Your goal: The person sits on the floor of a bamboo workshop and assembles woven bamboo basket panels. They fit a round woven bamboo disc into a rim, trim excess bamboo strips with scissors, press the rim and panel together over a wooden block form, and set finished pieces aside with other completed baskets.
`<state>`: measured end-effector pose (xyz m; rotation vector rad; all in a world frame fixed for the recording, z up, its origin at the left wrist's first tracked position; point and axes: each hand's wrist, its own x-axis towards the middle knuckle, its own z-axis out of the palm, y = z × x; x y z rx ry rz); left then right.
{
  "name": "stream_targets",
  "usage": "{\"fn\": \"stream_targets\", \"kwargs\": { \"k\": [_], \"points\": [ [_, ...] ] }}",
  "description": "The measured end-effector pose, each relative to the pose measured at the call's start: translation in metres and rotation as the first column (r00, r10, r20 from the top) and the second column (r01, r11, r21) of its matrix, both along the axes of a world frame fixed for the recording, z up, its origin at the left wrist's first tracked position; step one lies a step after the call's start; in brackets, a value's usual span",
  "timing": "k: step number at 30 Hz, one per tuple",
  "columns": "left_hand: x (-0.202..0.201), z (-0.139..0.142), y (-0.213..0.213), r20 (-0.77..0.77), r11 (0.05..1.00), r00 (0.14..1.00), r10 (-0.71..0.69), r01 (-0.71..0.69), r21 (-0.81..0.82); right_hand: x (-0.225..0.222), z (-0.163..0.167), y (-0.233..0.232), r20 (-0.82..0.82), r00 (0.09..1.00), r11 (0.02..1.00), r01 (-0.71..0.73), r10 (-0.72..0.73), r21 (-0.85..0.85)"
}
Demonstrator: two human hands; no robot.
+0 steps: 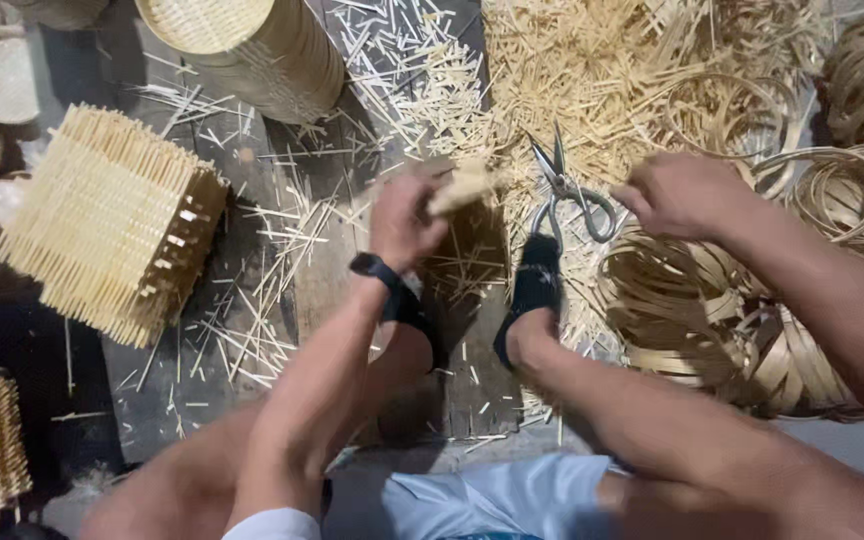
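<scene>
While the person sits low with both feet out on the dark wooden boards (pixel 252 180), the left hand (pixel 404 222) is closed around a small pale bundle of bamboo pieces (pixel 460 187), held up just above the boards. It looks blurry, so I cannot tell how many pieces are in it. A black watch (pixel 373 267) sits on that wrist.

The right hand (pixel 682 192) is curled with the knuckles up, over the heap of thin bamboo strips (pixel 592 70). I cannot tell if it grips anything, because the fingers point away and hide what is under them.

Between the two hands lie metal scissors (pixel 564 190), flat on the strips, near enough for either hand to grab. That seems to be why they are left in the middle.

Round bamboo hoops (pixel 712 320) are piled on the right side, next to the right arm. On the left stands a stack of square woven mats (pixel 112 220), kept apart from the messy bits, likely so they stay tidy. A tall stack of round woven trays (pixel 252 45) lies tipped at the top. Loose little sticks (pixel 282 240) are scattered all over the boards, near the black socks (pixel 535 285).
</scene>
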<state>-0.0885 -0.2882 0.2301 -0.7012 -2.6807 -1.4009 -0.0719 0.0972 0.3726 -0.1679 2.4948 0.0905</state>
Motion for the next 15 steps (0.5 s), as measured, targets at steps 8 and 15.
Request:
{"fn": "stream_targets", "kwargs": {
  "k": [8,15],
  "points": [
    [0.089,-0.026,0.016,-0.139,0.854,0.972,-0.192,0.096,-0.511,0.033,-0.162,0.011,-0.154,0.896,0.848,0.32,-0.415,-0.422],
    [0.006,-0.038,0.08,-0.154,0.833,0.917,0.367,-0.398,-0.383,0.009,-0.269,-0.004,-0.339,0.793,0.862,0.463,-0.506,-0.206]
  ]
}}
